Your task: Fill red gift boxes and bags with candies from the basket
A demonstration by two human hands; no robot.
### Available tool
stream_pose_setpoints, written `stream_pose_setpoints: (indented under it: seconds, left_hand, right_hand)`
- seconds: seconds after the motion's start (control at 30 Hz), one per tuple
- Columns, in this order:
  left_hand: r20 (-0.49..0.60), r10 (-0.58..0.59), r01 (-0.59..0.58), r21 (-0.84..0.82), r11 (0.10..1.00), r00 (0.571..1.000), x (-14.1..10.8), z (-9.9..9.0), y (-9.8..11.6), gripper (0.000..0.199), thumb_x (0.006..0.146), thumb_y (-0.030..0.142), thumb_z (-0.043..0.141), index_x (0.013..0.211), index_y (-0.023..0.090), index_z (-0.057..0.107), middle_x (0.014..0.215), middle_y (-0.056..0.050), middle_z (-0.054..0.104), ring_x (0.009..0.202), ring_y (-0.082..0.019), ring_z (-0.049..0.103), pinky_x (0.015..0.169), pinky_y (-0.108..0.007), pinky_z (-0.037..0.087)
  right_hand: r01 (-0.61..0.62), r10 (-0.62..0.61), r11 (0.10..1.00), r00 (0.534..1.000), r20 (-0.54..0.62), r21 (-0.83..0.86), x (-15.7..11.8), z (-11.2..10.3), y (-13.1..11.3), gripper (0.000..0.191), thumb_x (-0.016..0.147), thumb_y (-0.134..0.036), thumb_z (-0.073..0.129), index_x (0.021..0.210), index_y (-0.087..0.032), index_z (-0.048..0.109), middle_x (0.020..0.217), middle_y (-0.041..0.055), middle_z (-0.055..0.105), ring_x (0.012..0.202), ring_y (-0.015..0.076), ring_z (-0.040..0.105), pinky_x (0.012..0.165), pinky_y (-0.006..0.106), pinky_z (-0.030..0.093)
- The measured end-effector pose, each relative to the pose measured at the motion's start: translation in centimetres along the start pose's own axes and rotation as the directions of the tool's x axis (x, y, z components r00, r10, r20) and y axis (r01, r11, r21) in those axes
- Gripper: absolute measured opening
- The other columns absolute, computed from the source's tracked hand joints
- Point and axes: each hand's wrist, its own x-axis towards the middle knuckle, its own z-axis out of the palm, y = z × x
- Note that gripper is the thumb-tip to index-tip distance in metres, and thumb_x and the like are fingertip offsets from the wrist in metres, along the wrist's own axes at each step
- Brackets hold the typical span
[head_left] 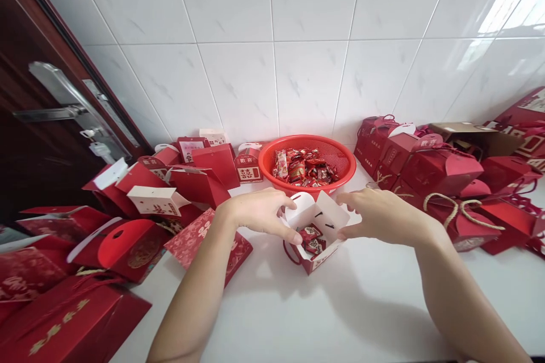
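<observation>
A small red gift box [313,241] with a white inside stands on the white table, its flaps raised and several red wrapped candies [313,238] in it. My left hand [264,215] grips the left side of this box, thumb at the rim and fingers behind the left flap. On the opposite side my right hand [374,216] has its thumb and fingers around the right flap. Right behind the box sits a red plastic basket [264,165] holding many wrapped candies. A dark red cord hangs at the box's left side.
Many red gift boxes [128,249] crowd the left side, beside a dark door with a metal handle [63,110]. More red boxes [445,173] and an open brown carton [481,139] fill the right. A tiled wall [313,85] stands behind.
</observation>
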Motion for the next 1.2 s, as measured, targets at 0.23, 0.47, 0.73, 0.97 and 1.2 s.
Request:
stream_pose_setpoints:
  seconds: [0.23,0.47,0.73,0.97,1.2]
  left_hand:
    - [-0.028,0.136,-0.138,-0.107,0.985,0.99,0.3,0.5,0.4,0.068,0.079,0.054,0.067,0.14,0.027,0.055,0.123,-0.005,0.068,0.102,-0.025,0.065,0.077,-0.027,0.046]
    - [-0.125,0.057,-0.073,-0.127,0.989,0.991,2.1,2.2,1.3,0.09,0.076,0.047,0.071,0.153,0.03,0.028,0.132,-0.009,0.06,0.117,-0.032,0.059,0.076,-0.03,0.046]
    - [-0.114,0.015,-0.017,-0.014,1.0,0.993,2.4,2.4,2.3,0.045,0.076,0.046,0.07,0.11,0.021,0.055,0.101,-0.007,0.066,0.089,-0.028,0.064,0.061,-0.03,0.039]
    - [-0.1,0.089,-0.097,-0.082,0.992,0.991,2.2,2.1,2.2,0.032,0.097,0.045,0.042,0.1,0.02,0.061,0.093,-0.006,0.069,0.077,-0.022,0.063,0.062,-0.031,0.04]
    - [-0.051,0.099,-0.103,-0.084,0.991,0.994,2.0,2.3,2.8,0.026,0.088,0.046,0.058,0.081,0.021,0.055,0.086,-0.003,0.066,0.074,-0.021,0.061,0.057,-0.03,0.035]
  right_hand:
    - [0.238,-0.244,0.968,0.967,0.073,0.082,-0.7,0.1,-1.6,0.023,0.091,-0.046,0.06,0.088,-0.025,0.068,0.081,0.0015,0.07,0.069,0.019,0.061,0.057,0.029,0.033]
    - [0.245,-0.3,0.935,0.932,0.201,0.257,0.9,0.6,-0.2,0.053,0.078,-0.074,0.064,0.091,-0.024,0.071,0.068,0.0008,0.064,0.062,0.0181,0.057,0.052,0.028,0.033]
    - [0.233,-0.321,0.918,0.912,0.255,0.322,2.2,1.3,0.3,0.033,0.088,-0.052,0.061,0.094,-0.021,0.072,0.068,0.0013,0.068,0.057,0.0152,0.059,0.05,0.025,0.036]
    - [0.099,-0.095,0.995,0.989,0.11,-0.031,3.1,2.0,-0.5,0.05,0.078,-0.068,0.068,0.072,-0.018,0.062,0.071,0.0082,0.067,0.067,0.0243,0.064,0.054,0.031,0.035]
    - [0.035,-0.041,0.998,0.991,0.127,0.043,3.6,2.1,0.8,0.066,0.07,-0.077,0.068,0.099,-0.018,0.064,0.092,0.0116,0.07,0.084,0.0311,0.066,0.064,0.035,0.044]
